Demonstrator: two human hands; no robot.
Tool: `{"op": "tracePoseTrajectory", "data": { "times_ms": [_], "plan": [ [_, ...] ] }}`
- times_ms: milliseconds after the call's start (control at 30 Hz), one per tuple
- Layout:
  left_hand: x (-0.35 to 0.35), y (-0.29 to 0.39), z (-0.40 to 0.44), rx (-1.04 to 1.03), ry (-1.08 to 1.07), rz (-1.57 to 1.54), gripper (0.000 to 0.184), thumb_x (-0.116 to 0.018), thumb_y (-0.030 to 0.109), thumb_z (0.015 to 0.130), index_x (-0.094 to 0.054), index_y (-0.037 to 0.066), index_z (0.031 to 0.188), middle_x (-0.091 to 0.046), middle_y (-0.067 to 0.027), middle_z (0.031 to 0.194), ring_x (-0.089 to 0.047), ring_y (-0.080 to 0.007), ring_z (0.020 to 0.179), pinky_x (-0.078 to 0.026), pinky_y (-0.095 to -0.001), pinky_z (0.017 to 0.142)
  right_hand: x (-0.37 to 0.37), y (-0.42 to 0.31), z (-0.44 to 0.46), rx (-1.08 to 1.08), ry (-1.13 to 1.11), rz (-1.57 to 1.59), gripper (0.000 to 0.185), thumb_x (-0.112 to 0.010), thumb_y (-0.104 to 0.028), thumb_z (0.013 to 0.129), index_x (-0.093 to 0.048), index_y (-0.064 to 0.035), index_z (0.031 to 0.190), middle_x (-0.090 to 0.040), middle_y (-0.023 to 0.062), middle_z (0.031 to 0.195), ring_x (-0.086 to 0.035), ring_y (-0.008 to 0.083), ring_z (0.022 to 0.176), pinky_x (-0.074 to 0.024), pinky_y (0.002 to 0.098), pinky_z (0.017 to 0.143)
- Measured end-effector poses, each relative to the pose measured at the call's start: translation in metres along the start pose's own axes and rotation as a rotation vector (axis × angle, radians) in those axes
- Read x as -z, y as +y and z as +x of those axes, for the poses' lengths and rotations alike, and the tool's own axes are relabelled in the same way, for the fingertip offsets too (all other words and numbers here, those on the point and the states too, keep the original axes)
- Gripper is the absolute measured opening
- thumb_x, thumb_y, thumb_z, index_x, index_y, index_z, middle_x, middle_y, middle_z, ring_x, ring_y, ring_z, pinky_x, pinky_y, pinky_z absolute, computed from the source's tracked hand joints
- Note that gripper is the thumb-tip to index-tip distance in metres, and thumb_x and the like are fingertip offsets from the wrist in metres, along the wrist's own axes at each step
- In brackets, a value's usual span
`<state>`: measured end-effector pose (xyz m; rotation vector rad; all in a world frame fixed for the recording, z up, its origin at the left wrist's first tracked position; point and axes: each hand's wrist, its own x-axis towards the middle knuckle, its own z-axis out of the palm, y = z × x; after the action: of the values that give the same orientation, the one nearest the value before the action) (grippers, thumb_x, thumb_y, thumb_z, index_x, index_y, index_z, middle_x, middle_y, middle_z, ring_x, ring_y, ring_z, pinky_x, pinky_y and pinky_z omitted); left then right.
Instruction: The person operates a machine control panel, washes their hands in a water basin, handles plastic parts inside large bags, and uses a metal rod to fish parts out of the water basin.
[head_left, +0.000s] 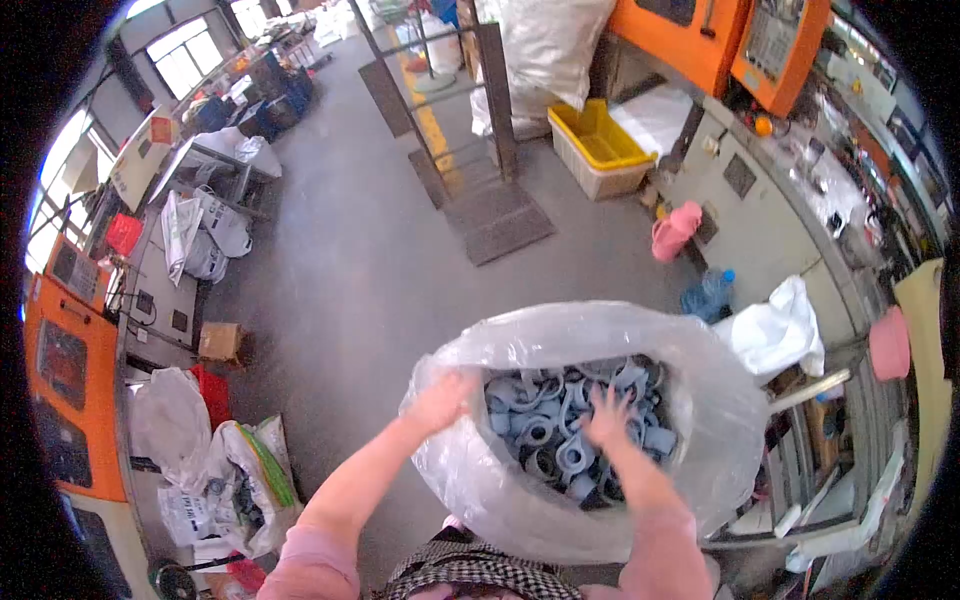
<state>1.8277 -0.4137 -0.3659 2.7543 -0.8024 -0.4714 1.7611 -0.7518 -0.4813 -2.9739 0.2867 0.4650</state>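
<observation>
A large clear plastic bag [720,430] stands wide open in front of me. Inside it lies a heap of grey-blue plastic pipe fittings [540,432], many ring-shaped. At the bag's left rim, my left hand [445,400] grips the plastic, its fingertips blurred against the film. My right hand [608,420] reaches into the bag with its fingers spread over the fittings. No fitting shows clearly in its grasp, and the pieces beneath the palm are hidden.
An orange machine [70,370] stands at left, near filled sacks [245,480] and a cardboard box [221,342]. Ahead are a metal trolley [495,210] and a yellow-lined bin [600,140]. A pink jug [676,232] and blue water bottle [708,294] are to the right.
</observation>
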Motion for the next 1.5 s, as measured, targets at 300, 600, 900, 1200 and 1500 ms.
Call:
{"op": "tracePoseTrajectory", "data": {
  "times_ms": [300,600,900,1200,1500],
  "plan": [
    [0.011,-0.021,-0.032,0.091,-0.112,0.399,0.101,-0.071,0.036,0.054,-0.008,0.020,0.131,-0.013,-0.0163,0.133,-0.006,-0.0316,0.125,-0.011,-0.0565,0.094,-0.025,-0.026,-0.085,0.097,-1.068,-0.187,0.098,-0.061,-0.060,0.055,-0.014,-0.0198,0.131,-0.003,0.0203,0.134,-0.001,0.0328,0.125,-0.0212,0.0496,0.095],
    [-0.041,-0.102,-0.006,-0.014,-0.164,0.086,0.099,-0.064,0.051,0.057,-0.006,0.020,0.131,-0.011,-0.0179,0.133,-0.008,-0.0307,0.124,-0.014,-0.0510,0.097,-0.027,-0.185,-0.173,0.391,-0.775,0.343,0.087,-0.056,-0.051,0.069,-0.016,-0.0004,0.127,-0.037,0.0195,0.121,-0.037,0.0278,0.110,-0.0290,0.0340,0.092],
    [0.061,-0.250,-0.108,-0.223,-0.356,-0.727,0.044,-0.056,0.043,0.072,-0.055,0.010,0.102,-0.059,-0.0128,0.090,-0.054,-0.0262,0.091,-0.041,-0.0332,0.080,0.039,-0.234,-0.109,-0.480,-0.731,0.946,0.077,-0.059,-0.046,0.069,-0.023,-0.0055,0.124,-0.042,0.0193,0.113,-0.041,0.0271,0.104,-0.0336,0.0366,0.085],
    [-0.005,-0.500,-0.311,0.877,0.309,-0.579,0.026,-0.058,0.031,0.066,-0.063,0.006,0.070,-0.061,-0.0106,0.072,-0.059,-0.0241,0.071,-0.046,-0.0325,0.067,0.081,-0.331,0.093,-0.706,0.511,1.599,0.104,-0.068,-0.041,0.062,0.006,-0.0152,0.130,-0.011,0.0198,0.132,-0.027,0.0349,0.115,-0.0267,0.0532,0.090],
    [-0.159,-0.594,-0.374,1.259,-0.074,-0.603,0.027,-0.054,0.031,0.068,-0.063,0.005,0.073,-0.062,-0.0003,0.069,-0.058,-0.0134,0.067,-0.046,-0.0271,0.064,0.011,-0.310,0.225,-0.907,-0.188,-0.069,0.074,-0.037,-0.057,0.074,-0.030,-0.0018,0.123,-0.008,0.0252,0.130,-0.010,0.0398,0.120,-0.0204,0.0517,0.093]
  ]
}}
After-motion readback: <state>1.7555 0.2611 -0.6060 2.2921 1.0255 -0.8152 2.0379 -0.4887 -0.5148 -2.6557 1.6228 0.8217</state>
